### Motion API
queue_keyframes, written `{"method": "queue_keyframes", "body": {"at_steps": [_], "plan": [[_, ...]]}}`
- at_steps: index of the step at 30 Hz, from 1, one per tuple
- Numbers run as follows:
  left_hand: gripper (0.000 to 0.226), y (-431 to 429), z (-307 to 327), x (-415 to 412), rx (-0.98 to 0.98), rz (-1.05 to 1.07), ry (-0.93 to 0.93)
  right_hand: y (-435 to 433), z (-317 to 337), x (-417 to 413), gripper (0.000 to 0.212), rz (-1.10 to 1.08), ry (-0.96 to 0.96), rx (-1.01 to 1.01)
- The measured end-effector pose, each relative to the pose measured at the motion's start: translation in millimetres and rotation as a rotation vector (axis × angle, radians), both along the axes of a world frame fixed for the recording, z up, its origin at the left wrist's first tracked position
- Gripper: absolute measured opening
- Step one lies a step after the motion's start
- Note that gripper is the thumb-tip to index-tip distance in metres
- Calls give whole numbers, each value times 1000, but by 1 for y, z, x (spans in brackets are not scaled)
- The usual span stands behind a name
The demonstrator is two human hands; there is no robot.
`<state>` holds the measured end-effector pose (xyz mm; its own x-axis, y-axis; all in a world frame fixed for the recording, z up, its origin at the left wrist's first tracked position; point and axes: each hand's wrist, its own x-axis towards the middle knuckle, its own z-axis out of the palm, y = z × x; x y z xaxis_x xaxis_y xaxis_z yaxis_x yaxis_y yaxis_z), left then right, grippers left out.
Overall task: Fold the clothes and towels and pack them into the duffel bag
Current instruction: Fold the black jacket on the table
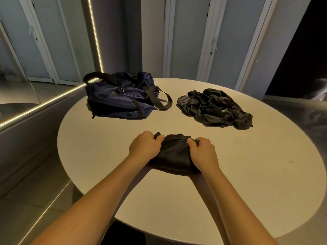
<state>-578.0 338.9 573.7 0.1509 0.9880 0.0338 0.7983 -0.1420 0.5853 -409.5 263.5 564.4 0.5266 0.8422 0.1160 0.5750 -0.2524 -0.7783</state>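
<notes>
Folded black garment (174, 152) sits near the front of the round table (106, 147), left hand (144, 147) and right hand (202, 151) both gripping its far corners. Further back: navy duffel bag (120, 98) on the left, crumpled black clothes pile (215, 108) on the right.

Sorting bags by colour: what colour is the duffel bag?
The duffel bag is navy blue, head view.
</notes>
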Motion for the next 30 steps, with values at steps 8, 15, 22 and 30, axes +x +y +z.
{"method": "queue_keyframes", "body": {"at_steps": [8,15,22,30], "plan": [[50,-8,9,9,236,0,444,-17,-8,-5,29,-89,-511,-15],[27,17,-6,2,84,-185,-83,-8,-17,1,32,178,-230,87],[27,37,4,-2,-33,-363,-24,-13,-14,-9,47,229,-204,72],[50,-28,14,-44,39,89,-154,-17,-21,-15,54,160,-180,81]]}}
